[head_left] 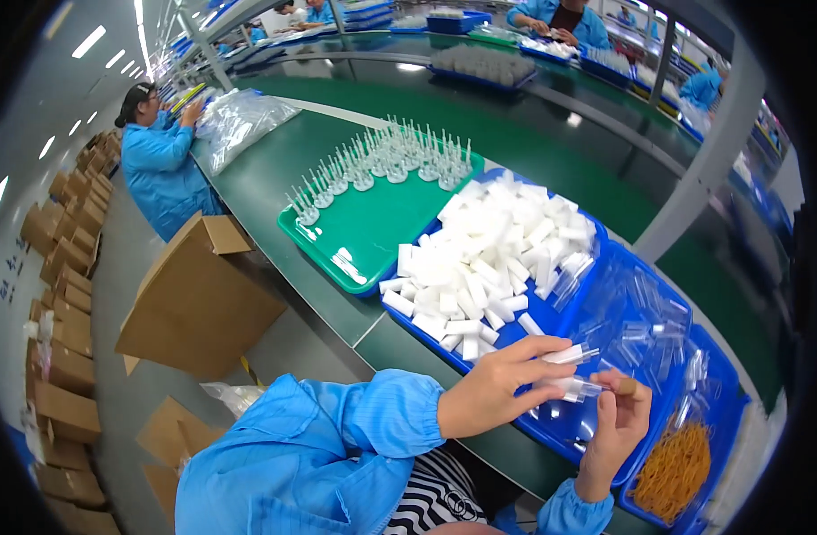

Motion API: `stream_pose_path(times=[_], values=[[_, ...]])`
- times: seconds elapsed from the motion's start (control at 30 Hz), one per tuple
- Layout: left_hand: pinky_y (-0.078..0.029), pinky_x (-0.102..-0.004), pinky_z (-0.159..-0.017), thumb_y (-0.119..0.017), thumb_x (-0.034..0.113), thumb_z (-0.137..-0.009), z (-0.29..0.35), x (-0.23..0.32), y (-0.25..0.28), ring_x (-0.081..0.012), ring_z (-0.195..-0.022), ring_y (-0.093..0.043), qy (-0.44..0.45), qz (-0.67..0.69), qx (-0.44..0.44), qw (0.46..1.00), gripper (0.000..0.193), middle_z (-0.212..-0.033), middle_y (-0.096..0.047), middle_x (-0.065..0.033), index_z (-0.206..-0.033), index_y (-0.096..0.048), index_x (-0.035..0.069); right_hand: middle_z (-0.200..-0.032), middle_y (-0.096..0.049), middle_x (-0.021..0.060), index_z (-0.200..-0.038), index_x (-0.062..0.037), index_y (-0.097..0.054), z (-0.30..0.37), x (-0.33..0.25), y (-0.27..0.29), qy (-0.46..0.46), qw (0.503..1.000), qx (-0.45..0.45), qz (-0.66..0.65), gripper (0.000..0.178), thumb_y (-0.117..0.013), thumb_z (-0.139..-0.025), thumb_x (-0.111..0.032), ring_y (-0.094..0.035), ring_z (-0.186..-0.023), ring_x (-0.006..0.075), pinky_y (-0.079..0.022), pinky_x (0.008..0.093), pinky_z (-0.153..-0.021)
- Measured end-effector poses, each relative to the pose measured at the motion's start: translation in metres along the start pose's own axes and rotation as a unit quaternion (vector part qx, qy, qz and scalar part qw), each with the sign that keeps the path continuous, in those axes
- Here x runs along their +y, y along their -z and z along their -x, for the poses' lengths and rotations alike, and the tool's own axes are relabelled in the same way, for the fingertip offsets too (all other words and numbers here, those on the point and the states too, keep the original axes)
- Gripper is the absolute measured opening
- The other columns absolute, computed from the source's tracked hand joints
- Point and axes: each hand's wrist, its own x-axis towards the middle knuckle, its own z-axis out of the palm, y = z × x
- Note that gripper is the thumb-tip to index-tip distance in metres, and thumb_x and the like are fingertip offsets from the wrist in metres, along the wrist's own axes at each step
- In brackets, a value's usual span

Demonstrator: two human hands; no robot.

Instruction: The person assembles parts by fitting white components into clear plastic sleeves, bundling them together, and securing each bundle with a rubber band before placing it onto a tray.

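My left hand point(502, 382) is closed round two white foam-like pieces point(566, 356), with clear plastic tube ends sticking out of them to the right. At the tip of the lower clear tube point(587, 389), my right hand point(620, 412) is pinched; its fingers partly cover that end. Both hands hover over a blue tray point(551, 423). Heaped in the tray just beyond my left hand are many loose white pieces point(480, 254). Clear plastic tubes point(644, 334) lie scattered farther right, past my right hand.
A green tray point(359, 254) holds rows of upright clear parts with thin stems. Yellow-orange rubber bands point(674, 468) fill part of a blue tray at the right. A cardboard box point(199, 308) stands left of the bench. A co-worker point(163, 165) in blue stands beyond, beside plastic bags point(243, 125).
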Motion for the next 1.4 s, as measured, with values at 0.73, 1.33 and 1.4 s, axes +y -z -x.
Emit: stream_pose_path(times=[0.73,1.33,1.4], values=[[-0.037,-0.0400,-0.112,-0.067,0.012,-0.093,0.005,0.003,-0.039,-0.0369,-0.143,-0.031,-0.022,0.013,0.003,1.000,0.059,-0.156,-0.026,-0.0202,-0.146,-0.044,0.003,-0.153,-0.032,0.0240,-0.150,0.0013,-0.027,0.009,0.006,-0.032,0.222,0.871,0.012,0.438,0.103,-0.087,-0.068,-0.011,-0.031,-0.142,0.0424,-0.030,0.0502,-0.114],[-0.045,-0.0370,-0.106,-0.062,0.014,-0.098,-0.010,0.013,-0.017,-0.0274,-0.134,-0.047,0.176,0.312,-0.102,0.928,0.057,-0.147,-0.042,-0.0187,-0.150,-0.039,0.005,-0.148,-0.038,0.0202,-0.144,-0.0088,-0.042,0.004,0.004,-0.004,0.254,0.903,-0.013,0.346,0.089,-0.085,-0.067,-0.016,-0.040,-0.134,0.0377,-0.036,0.0484,-0.109],[-0.049,-0.0338,-0.101,-0.064,0.012,-0.098,-0.014,0.002,-0.015,-0.0213,-0.128,-0.051,0.198,0.319,-0.138,0.917,0.058,-0.141,-0.048,-0.0169,-0.150,-0.039,0.005,-0.149,-0.037,0.0205,-0.146,-0.0108,-0.040,0.007,0.001,-0.006,0.245,0.905,-0.018,0.347,0.091,-0.085,-0.067,-0.014,-0.039,-0.134,0.0387,-0.036,0.0491,-0.109]])
